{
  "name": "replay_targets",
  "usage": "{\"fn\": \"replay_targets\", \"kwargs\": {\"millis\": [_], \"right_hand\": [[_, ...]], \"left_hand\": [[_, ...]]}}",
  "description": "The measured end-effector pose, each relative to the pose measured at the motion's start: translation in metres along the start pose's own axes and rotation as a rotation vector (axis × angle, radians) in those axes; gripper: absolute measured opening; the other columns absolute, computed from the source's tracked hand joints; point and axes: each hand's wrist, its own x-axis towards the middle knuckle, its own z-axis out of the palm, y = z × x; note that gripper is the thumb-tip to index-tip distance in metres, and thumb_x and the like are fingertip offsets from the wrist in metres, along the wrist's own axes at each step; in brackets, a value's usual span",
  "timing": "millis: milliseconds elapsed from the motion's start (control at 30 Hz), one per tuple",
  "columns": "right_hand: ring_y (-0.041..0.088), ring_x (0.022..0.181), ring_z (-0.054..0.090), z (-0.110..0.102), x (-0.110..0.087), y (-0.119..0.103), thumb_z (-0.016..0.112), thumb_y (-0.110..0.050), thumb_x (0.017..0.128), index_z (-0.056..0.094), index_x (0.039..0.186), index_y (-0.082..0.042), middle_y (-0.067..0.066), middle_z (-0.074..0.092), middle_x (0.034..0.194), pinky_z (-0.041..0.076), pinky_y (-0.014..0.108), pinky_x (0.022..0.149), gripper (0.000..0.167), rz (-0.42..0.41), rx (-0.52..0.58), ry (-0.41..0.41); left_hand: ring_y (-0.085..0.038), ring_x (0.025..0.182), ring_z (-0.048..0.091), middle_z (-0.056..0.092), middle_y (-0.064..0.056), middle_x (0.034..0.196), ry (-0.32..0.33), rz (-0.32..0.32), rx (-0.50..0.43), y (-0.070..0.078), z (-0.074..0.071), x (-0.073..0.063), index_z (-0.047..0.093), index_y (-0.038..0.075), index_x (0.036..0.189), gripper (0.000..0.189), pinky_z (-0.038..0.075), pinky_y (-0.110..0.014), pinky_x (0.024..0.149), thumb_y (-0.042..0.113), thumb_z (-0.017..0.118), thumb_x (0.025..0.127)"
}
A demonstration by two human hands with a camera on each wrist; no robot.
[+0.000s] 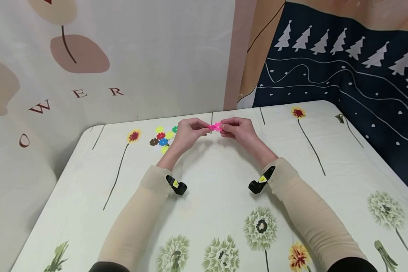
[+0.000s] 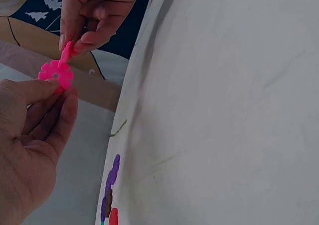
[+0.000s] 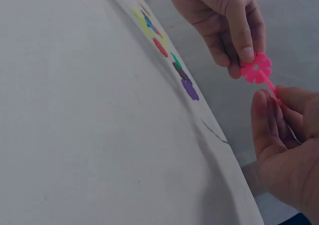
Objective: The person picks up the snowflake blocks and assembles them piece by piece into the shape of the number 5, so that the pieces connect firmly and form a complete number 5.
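Observation:
Two pink notched flower-shaped discs meet in the air over the far part of the table. My left hand [image 1: 189, 133] pinches one pink disc [image 2: 56, 75] between thumb and fingers, its flat face showing in both wrist views. From the other side, my right hand [image 1: 239, 130] pinches the second pink disc [image 3: 268, 82], which appears nearly edge-on in the right wrist view. The two discs stand at an angle to each other, the second one's edge in line with the notches of the first. Fingertips cover part of each disc.
Left of my left hand lies a loose group of flower discs on the table, including a blue disc [image 1: 163, 142], a brown disc [image 1: 154, 142] and a red disc [image 1: 161, 135]. The flower-printed tablecloth [image 1: 217, 196] reaches back to a hanging curtain [image 1: 163, 56].

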Motion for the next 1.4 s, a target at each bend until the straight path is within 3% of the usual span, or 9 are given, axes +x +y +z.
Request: {"fn": "replay_targets", "kwargs": {"millis": [433,800,1167,1400], "right_hand": [[0.022,0.103,0.069,-0.0014,-0.0011,0.0030,0.073,-0.009,0.097,0.064,0.132,0.005,0.016,0.065,0.122,0.057,0.028,0.090,0.039,-0.090,-0.004,-0.031],[0.022,0.105,0.068,0.0008,-0.0005,0.0063,0.079,-0.013,0.092,0.071,0.127,-0.002,0.013,0.071,0.119,0.056,0.028,0.092,0.037,-0.211,-0.206,-0.045],[0.020,0.098,0.071,0.0029,0.0012,0.0081,0.078,-0.010,0.093,0.074,0.119,0.001,0.012,0.074,0.111,0.056,0.027,0.088,0.028,-0.221,-0.240,-0.052],[0.020,0.096,0.071,0.0020,0.0018,0.0059,0.078,-0.013,0.094,0.076,0.117,0.001,0.012,0.075,0.110,0.056,0.033,0.091,0.027,-0.200,-0.276,-0.089]], "left_hand": [[-0.022,0.085,0.072,0.076,-0.008,0.098,-0.006,-0.017,0.007,-0.0016,0.0006,0.0004,0.077,0.005,0.104,0.013,0.059,-0.033,0.088,0.012,0.077,0.094],[-0.021,0.086,0.072,0.076,-0.007,0.099,-0.025,-0.013,-0.005,0.0001,0.0029,0.0009,0.077,0.006,0.106,0.014,0.059,-0.034,0.089,0.014,0.077,0.094],[-0.020,0.083,0.073,0.076,-0.007,0.097,-0.021,0.007,0.006,0.0004,0.0052,0.0022,0.077,0.005,0.105,0.014,0.059,-0.034,0.088,0.014,0.078,0.093],[-0.022,0.087,0.073,0.075,-0.008,0.100,-0.049,-0.021,0.004,0.0007,-0.0010,0.0033,0.076,0.004,0.107,0.017,0.059,-0.035,0.088,0.014,0.079,0.093]]}}
